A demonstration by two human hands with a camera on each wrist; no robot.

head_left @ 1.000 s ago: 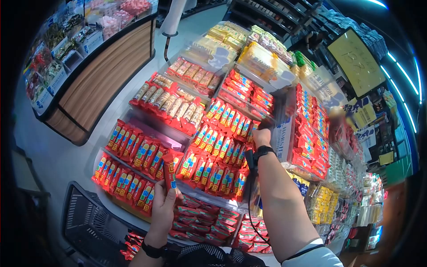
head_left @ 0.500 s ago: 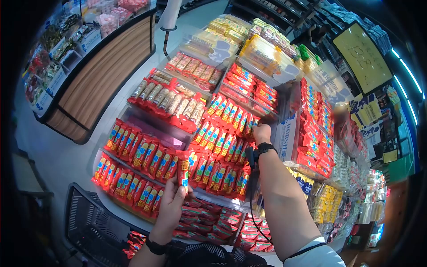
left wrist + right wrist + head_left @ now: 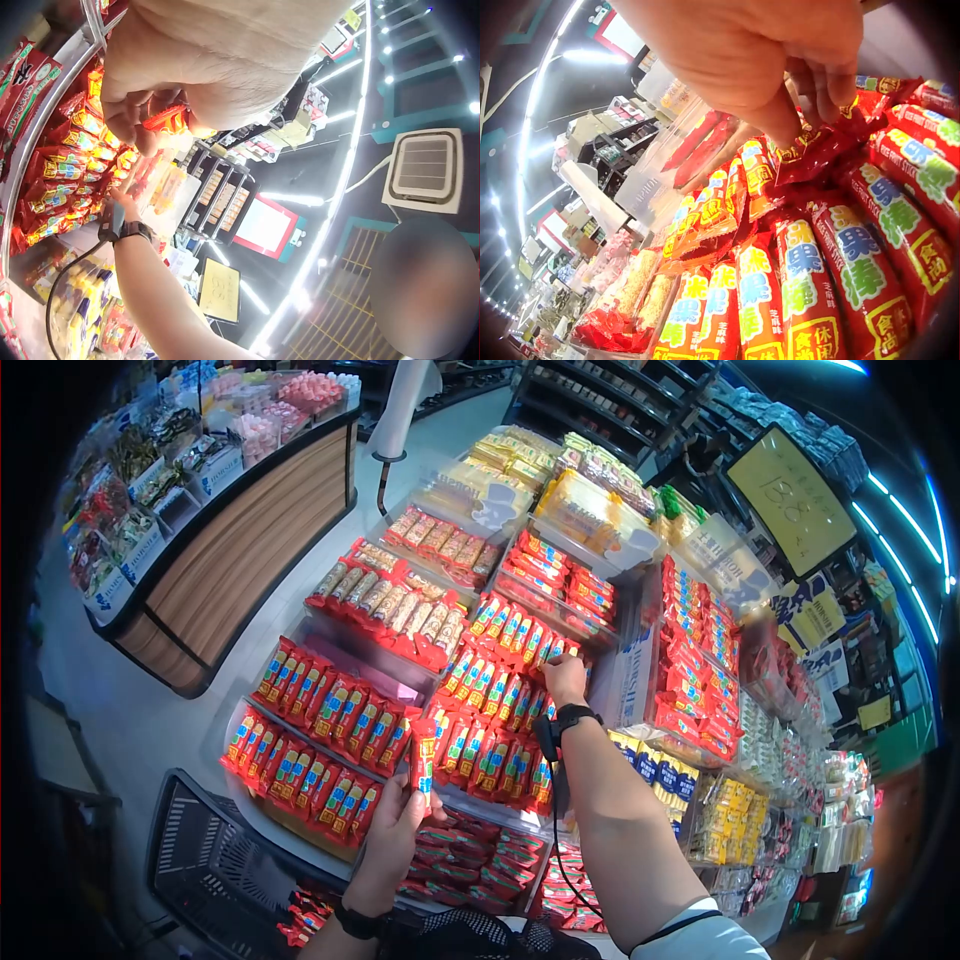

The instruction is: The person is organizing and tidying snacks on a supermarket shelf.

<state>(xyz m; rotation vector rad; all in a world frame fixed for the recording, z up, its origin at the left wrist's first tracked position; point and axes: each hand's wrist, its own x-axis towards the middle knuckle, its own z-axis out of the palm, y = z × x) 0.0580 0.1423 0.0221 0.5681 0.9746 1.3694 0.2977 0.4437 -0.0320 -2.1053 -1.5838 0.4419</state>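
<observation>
Upright in my left hand point(image 3: 392, 835) is a red-wrapped rice fruit stick point(image 3: 424, 752), its lower end gripped between thumb and fingers. In the left wrist view most of that stick is hidden behind the hand. My right hand point(image 3: 567, 680) reaches to the back right of the bin, over rows of the same red sticks point(image 3: 485, 690). Seen from the right wrist, its curled fingertips pinch the end of one red stick point(image 3: 804, 156) lying on top of the rows. More sticks point(image 3: 855, 259) fan out below this hand.
Plastic dividers point(image 3: 625, 680) separate neighbouring bins of red packets. Pale rolls in clear red-edged wrap point(image 3: 385, 600) fill a bin on the left. A dark shopping basket point(image 3: 215, 850) stands at lower left, red packets inside. A cable point(image 3: 562, 860) hangs beside my right arm.
My left hand has moved right with the rice fruit stick, which now stands before the middle rows. The right hand has shifted left along the back rows, away from the divider.
</observation>
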